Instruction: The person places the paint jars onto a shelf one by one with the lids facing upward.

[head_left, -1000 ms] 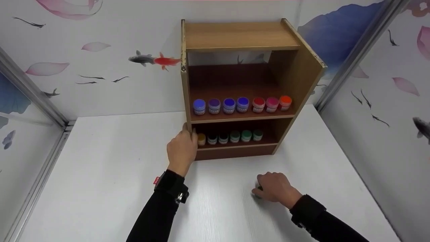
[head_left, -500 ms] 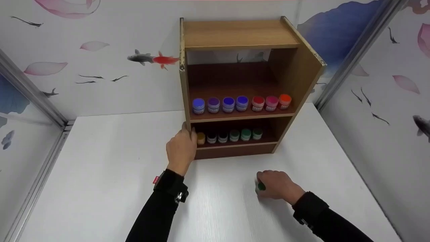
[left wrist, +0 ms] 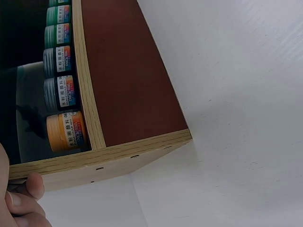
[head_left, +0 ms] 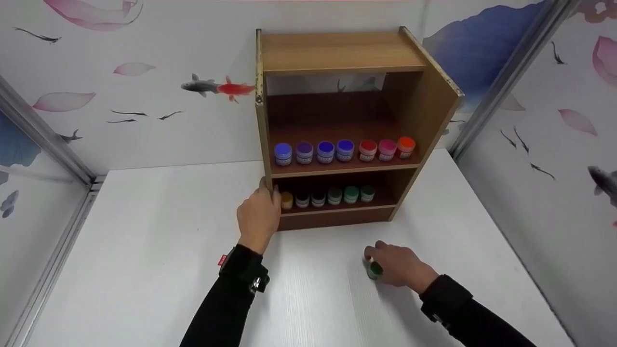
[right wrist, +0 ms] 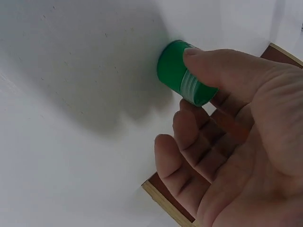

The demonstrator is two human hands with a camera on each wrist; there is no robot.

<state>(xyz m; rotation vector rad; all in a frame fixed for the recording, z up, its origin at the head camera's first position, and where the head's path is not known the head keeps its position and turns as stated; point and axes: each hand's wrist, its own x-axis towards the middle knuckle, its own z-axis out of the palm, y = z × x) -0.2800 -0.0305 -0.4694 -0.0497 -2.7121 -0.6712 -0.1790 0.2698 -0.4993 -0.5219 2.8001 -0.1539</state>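
A small wooden shelf unit (head_left: 344,50) stands on the white table. My left hand (head_left: 259,217) grips its left side panel (left wrist: 118,158) low down, fingers curled around the edge. In front of the unit, my right hand (head_left: 397,266) holds a green paint jar (right wrist: 175,68) between thumb and fingers. The jar has a clear lid and its base is close to the tabletop; the right wrist view shows the thumb along its side. Beside my left hand, a yellow paint jar (left wrist: 66,132) sits at the left end of the lower shelf.
Several blue, purple, red, pink and orange jars (head_left: 344,150) line the upper shelf. Dark and green jars (head_left: 351,194) continue the lower row. Printed walls (head_left: 144,120) with metal frame posts (head_left: 511,82) enclose the white table (head_left: 144,270).
My right fingers have shifted around the green jar, which was mostly covered a second ago and now shows more. My left hand keeps its grip on the shelf unit.
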